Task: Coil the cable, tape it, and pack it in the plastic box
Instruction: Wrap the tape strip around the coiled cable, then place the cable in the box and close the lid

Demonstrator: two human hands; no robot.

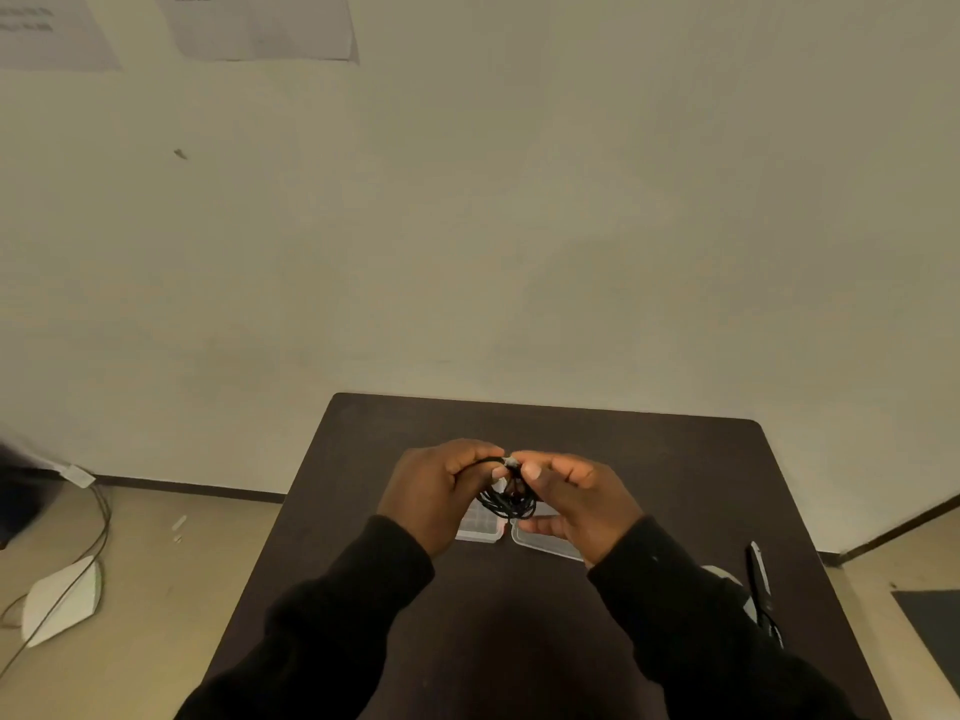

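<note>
Two arms in black sleeves (701,631) reach out over a dark brown table (519,641). At the right edge of the table lies a black pair of scissors (761,589), close to the right sleeve.

Farther out, both hands meet above the middle of the table. The left hand (434,491) has its fingers curled and holds the black cable (509,498) near the top of the bundle. The right hand (576,498) pinches the same spot with thumb and finger, where a small grey bit shows. The cable hangs down between the two hands in a bunch of loops, up off the table.

Right under the hands sits a clear plastic box (480,527), lying open, with its lid (545,543) flat beside it. The hands hide part of both.

Past the table stands a plain pale wall (519,226). Two sheets of paper (260,23) hang high on it. On the floor to the left lies a white flat thing (62,600) with thin wires (101,517) running by it.
</note>
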